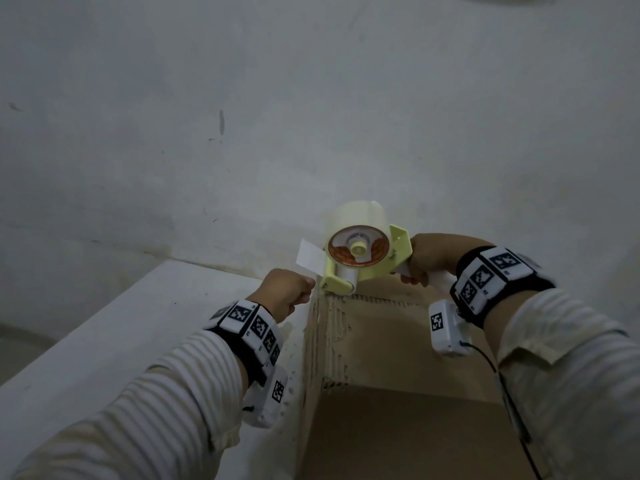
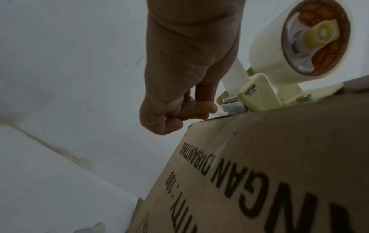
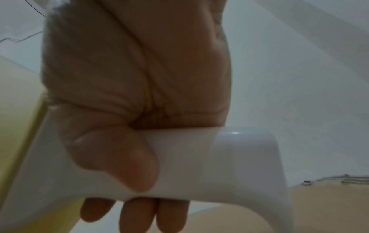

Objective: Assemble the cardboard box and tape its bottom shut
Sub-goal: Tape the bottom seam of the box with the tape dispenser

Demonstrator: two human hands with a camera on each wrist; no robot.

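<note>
A brown cardboard box (image 1: 398, 358) stands in front of me, its closed flaps facing up with torn, ribbed patches. At its far edge sits a pale yellow tape dispenser (image 1: 360, 254) with a roll of clear tape. My right hand (image 1: 426, 258) grips the dispenser's white handle (image 3: 219, 165), fingers curled round it. My left hand (image 1: 298, 289) is at the box's far left corner, just in front of the dispenser's roller. In the left wrist view its fingertips (image 2: 199, 110) pinch the loose tape end (image 2: 219, 112) beside the dispenser (image 2: 259, 96), above the printed box side (image 2: 279, 157).
A white ledge (image 1: 104, 341) runs along the left of the box. A white wall (image 1: 311, 98) rises close behind the box and dispenser. A black cable (image 1: 512, 410) hangs from my right wrist over the box.
</note>
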